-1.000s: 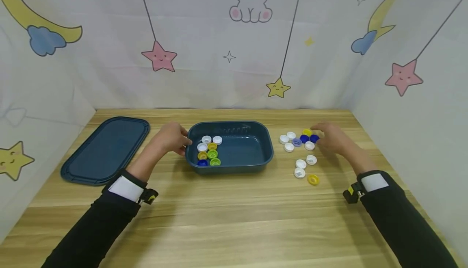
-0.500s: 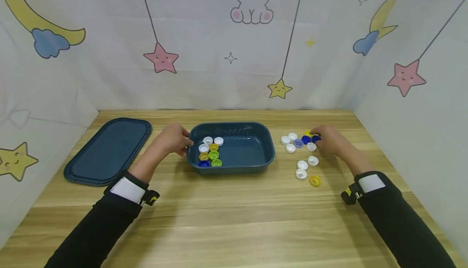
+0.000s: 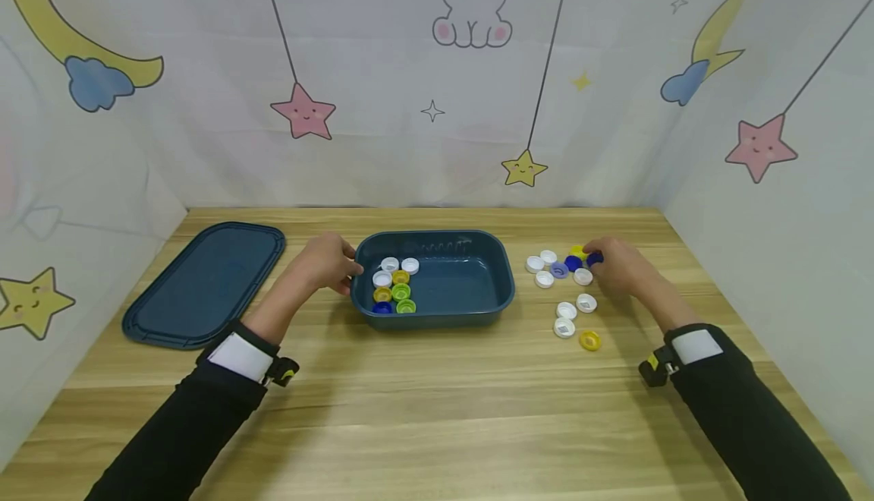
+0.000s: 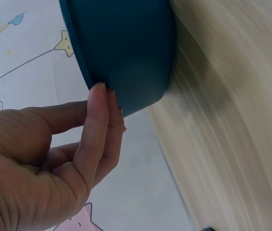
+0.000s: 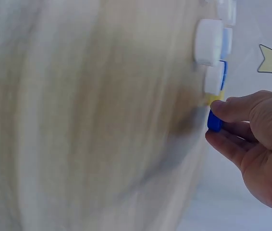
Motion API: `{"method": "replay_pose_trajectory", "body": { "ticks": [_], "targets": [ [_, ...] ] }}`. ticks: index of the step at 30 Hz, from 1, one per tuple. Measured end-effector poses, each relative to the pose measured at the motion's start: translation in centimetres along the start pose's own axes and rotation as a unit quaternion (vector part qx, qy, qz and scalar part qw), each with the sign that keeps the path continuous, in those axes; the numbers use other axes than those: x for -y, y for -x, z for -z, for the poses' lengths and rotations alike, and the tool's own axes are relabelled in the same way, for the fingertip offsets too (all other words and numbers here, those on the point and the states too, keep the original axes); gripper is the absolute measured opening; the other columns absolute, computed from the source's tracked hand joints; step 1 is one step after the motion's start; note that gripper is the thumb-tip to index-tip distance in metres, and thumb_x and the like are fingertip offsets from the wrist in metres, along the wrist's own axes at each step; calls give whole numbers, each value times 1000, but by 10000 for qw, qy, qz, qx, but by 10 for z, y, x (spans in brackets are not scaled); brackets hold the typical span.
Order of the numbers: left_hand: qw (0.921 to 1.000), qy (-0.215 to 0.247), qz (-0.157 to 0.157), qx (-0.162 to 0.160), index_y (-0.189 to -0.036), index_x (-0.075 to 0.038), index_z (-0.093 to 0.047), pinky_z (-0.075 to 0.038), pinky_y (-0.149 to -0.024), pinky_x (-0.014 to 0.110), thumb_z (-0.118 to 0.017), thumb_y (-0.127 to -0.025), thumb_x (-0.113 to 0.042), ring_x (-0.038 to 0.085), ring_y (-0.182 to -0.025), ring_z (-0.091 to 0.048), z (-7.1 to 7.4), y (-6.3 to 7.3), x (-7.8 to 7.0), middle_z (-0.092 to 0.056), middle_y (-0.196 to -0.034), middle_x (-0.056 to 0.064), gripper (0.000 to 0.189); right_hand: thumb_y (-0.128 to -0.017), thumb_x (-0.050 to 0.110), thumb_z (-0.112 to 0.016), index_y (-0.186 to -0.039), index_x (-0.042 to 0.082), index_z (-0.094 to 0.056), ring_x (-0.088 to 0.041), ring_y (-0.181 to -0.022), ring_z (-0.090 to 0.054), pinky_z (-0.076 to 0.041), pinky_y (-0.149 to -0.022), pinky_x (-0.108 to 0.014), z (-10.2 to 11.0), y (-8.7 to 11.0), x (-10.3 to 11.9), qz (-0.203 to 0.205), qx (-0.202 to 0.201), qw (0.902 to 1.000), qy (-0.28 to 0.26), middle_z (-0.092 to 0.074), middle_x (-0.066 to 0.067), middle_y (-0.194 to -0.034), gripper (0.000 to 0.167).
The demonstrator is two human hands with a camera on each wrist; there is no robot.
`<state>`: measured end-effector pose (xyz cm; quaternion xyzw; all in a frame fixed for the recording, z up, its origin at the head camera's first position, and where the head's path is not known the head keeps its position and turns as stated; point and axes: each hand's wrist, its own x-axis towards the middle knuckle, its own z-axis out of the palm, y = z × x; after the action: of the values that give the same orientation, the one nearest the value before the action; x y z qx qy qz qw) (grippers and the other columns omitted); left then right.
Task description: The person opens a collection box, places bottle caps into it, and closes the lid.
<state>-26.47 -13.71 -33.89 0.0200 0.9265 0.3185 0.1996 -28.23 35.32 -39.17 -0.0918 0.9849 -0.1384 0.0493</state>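
Observation:
My left hand (image 3: 326, 263) pinches the left end of a dark blue plastic tub (image 3: 456, 319); in the left wrist view its fingers grip the tub's rim (image 4: 76, 45). Several bottle caps lie in the tub's left half: white caps (image 3: 410, 266), yellow and green caps (image 3: 400, 292), and a blue cap (image 3: 382, 308). On the right, my right hand (image 3: 617, 267) holds a dark blue bottle cap (image 5: 215, 120) between thumb and fingers, at the edge of a loose group of caps. Beside it are another blue cap (image 3: 573, 263) and a yellow cap (image 3: 578, 251), partly covered.
White caps (image 3: 544, 279), a pale blue cap (image 3: 559, 269) and a lone yellow cap (image 3: 590, 341) lie on the wooden table (image 3: 437, 410) right of the tub. A dark blue lid (image 3: 205, 285) lies at the left. A printed white cloth (image 3: 382, 152) stands behind.
My right fingers have closed on the dark blue cap and shifted it slightly right, away from the other blue cap. The left hand stays at the tub; the head view has shifted slightly.

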Motion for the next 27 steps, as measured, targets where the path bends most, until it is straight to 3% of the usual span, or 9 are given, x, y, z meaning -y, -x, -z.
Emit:
{"method": "replay_pose_trajectory", "body": {
  "ticks": [8, 11, 16, 22, 27],
  "targets": [
    [10000, -57, -62, -17, -141, 14, -54, -65, -74, 33, -64, -102, -8, 13, -68, -72, 0, 0, 0, -73, -111, 28, 46, -96, -5, -62, -130, -16, -61, -53, -114, -61, -55, -96, -63, 38, 3, 26, 567, -507, 9971, -9, -60, -39, -125, 35],
    [9999, -59, -77, -29, -141, 14, -54, -65, -74, 33, -64, -102, -8, 13, -68, -72, 1, 0, 1, -74, -110, 28, 46, -96, -4, -63, -128, -14, -64, -51, -112, -62, -57, -94, -61, 53, 4, 49, 787, -725, 9942, 119, -60, -37, -124, 33],
    [10000, -28, -52, -21, -141, 14, -54, -65, -74, 33, -65, -102, -8, 13, -68, -72, 1, -1, 1, -74, -108, 27, 47, -98, -1, -64, -128, -9, -66, -47, -118, -62, -56, -100, -58, 69, 4, 100, 949, -619, 9934, 197, -59, -31, -130, 32],
    [10000, -16, 38, -2, -143, 14, -52, -65, -75, 33, -65, -102, -9, 12, -65, -70, 1, -2, 3, -75, -104, 25, 49, -97, 0, -66, -128, -7, -68, -41, -116, -64, -58, -99, -52, 63, -8, 146, 1501, -449, 9876, 84, -62, -26, -126, 31],
    [10000, 5, -9, -51, -141, 13, -54, -65, -76, 34, -66, -101, -9, 12, -64, -71, -1, -2, 2, -74, -106, 25, 47, -97, 3, -68, -130, -4, -68, -38, -116, -65, -60, -97, -47, 42, -21, 167, 1787, -203, 9835, 179, -63, -23, -127, 33]
  ]
}}
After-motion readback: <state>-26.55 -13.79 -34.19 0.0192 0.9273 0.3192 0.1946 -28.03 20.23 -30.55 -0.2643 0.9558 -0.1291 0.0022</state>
